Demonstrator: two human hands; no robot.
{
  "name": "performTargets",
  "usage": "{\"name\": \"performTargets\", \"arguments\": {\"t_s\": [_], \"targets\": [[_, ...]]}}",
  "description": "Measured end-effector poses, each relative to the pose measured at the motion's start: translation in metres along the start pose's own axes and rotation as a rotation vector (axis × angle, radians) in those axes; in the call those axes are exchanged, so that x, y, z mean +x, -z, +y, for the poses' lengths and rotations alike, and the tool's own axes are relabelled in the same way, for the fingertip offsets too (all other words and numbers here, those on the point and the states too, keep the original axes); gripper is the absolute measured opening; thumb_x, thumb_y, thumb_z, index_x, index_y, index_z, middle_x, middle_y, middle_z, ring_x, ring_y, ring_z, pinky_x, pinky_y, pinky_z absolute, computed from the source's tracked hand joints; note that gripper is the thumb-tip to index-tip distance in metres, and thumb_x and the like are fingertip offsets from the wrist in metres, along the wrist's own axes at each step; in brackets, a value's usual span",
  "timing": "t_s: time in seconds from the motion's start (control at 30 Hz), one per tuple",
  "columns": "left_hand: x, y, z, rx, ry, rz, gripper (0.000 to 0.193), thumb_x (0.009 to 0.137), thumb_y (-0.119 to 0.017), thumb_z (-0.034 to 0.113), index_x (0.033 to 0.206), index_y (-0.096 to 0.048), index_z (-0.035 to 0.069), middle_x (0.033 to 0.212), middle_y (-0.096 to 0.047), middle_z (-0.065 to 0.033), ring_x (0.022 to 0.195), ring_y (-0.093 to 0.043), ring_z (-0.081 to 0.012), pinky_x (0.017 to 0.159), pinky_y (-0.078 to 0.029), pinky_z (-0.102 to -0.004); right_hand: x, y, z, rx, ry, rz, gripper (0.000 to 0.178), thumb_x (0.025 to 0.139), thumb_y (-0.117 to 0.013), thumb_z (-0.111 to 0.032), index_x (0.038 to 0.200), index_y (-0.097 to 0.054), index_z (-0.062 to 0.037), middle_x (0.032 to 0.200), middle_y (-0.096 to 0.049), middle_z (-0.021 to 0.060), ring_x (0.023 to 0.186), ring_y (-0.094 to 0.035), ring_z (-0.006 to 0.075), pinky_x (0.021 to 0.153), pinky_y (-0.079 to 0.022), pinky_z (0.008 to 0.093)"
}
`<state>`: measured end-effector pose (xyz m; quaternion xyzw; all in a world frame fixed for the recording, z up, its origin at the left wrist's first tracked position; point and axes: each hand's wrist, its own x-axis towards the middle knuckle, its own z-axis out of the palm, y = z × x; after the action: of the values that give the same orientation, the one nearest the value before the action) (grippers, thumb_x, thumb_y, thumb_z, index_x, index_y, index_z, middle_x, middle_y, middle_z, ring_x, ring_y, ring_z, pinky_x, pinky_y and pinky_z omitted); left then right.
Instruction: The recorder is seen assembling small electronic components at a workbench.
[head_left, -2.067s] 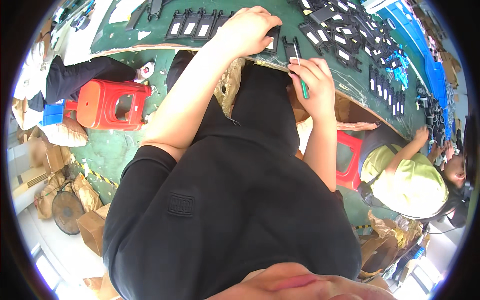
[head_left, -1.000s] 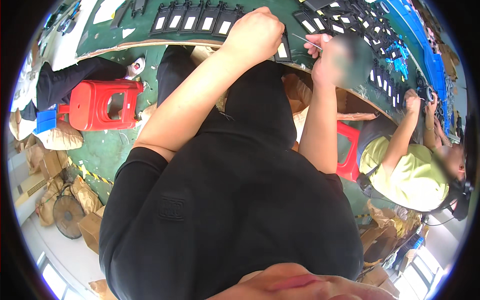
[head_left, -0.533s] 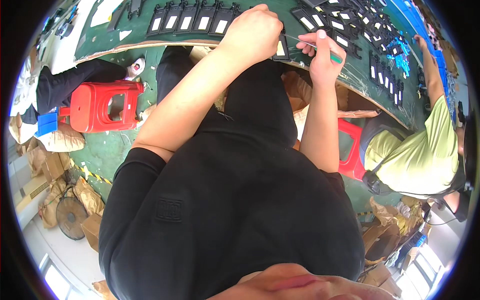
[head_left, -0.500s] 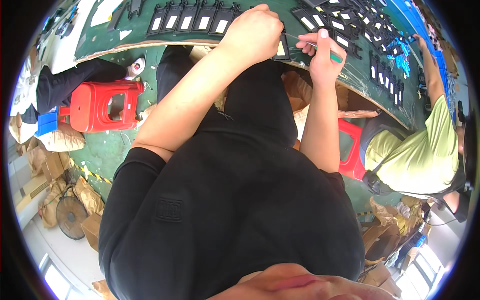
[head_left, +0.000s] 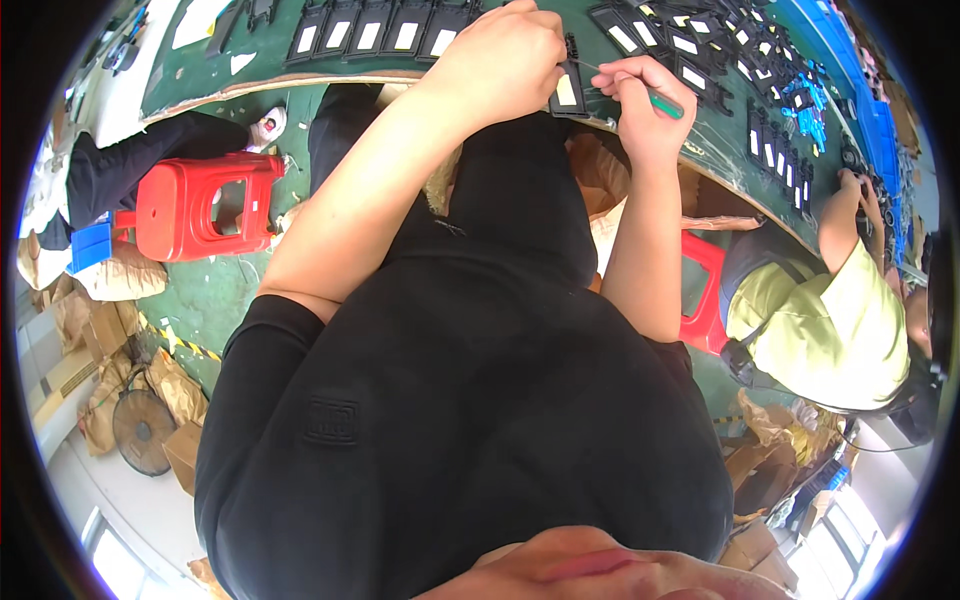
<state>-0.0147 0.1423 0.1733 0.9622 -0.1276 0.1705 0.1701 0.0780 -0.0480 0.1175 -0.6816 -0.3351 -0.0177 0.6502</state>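
Close to the table's near edge lies a flat black plastic part with a white label. My left hand is closed at its upper left side, fingers bent against it; the fingertips are mostly hidden behind the knuckles. In my right hand is a thin-shafted hand tool with a green handle, gripped between thumb and fingers. Its metal shaft points left, toward the upper end of the part; whether the tip touches is too small to tell.
A row of similar labelled black parts lies left of my hands on the green table. More lie piled at right, near blue pieces. A co-worker in a yellow-green shirt sits at right. A red stool stands left.
Both my hands stay at the part, and the tool is turned slightly in my right hand. The co-worker's outstretched arm has drawn back, and both their hands now show together.
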Motion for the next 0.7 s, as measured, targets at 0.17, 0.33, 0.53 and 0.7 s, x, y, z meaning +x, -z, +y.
{"name": "performTargets", "arguments": {"t_s": [0.17, 0.33, 0.53, 0.7], "targets": [[-0.0012, -0.0023, -0.0007, -0.023, 0.023, 0.007, 0.015, 0.086, -0.068, 0.014, 0.081, -0.076, 0.002, 0.094, -0.07, -0.0145, 0.099, -0.065, -0.032, 0.098, -0.05, -0.0416, -0.0002, -0.0018, -0.0032, -0.024, -0.004, 0.012, 0.017, 0.094, -0.059, 0.005, 0.09, -0.076, 0.0059, 0.084, -0.077, 0.0085, 0.077, -0.076, 0.0147, 0.072, -0.059, 0.0261], [-0.0024, -0.0045, -0.0016, -0.026, 0.034, 0.041, 0.015, 0.086, -0.069, 0.014, 0.081, -0.077, 0.002, 0.095, -0.07, -0.0142, 0.1, -0.065, -0.0323, 0.097, -0.05, -0.0417, -0.0011, -0.0041, -0.0069, -0.07, -0.02, 0.017, 0.023, 0.096, -0.053, 0.001, 0.094, -0.075, 0.0077, 0.084, -0.077, 0.0122, 0.076, -0.071, 0.0145, 0.072, -0.054, 0.0258], [0.0003, 0.0015, 0.001, -0.009, 0.038, -0.025, 0.015, 0.086, -0.069, 0.014, 0.081, -0.076, 0.002, 0.095, -0.07, -0.0146, 0.1, -0.065, -0.0324, 0.098, -0.05, -0.0417, -0.0008, -0.0038, -0.0041, -0.051, -0.013, 0.015, 0.018, 0.095, -0.059, 0.004, 0.09, -0.076, 0.0054, 0.082, -0.077, 0.0079, 0.078, -0.076, 0.0133, 0.072, -0.059, 0.0254], [-0.0017, 0.0004, 0.0003, -0.008, 0.032, 0.001, 0.015, 0.085, -0.069, 0.014, 0.079, -0.075, 0.002, 0.094, -0.069, -0.0146, 0.099, -0.065, -0.0332, 0.097, -0.05, -0.0422, 0.0004, -0.0065, -0.0023, -0.053, 0.005, 0.025, 0.02, 0.094, -0.057, 0.002, 0.087, -0.075, 0.0055, 0.079, -0.076, 0.0086, 0.074, -0.074, 0.0127, 0.07, -0.059, 0.0257]]}}
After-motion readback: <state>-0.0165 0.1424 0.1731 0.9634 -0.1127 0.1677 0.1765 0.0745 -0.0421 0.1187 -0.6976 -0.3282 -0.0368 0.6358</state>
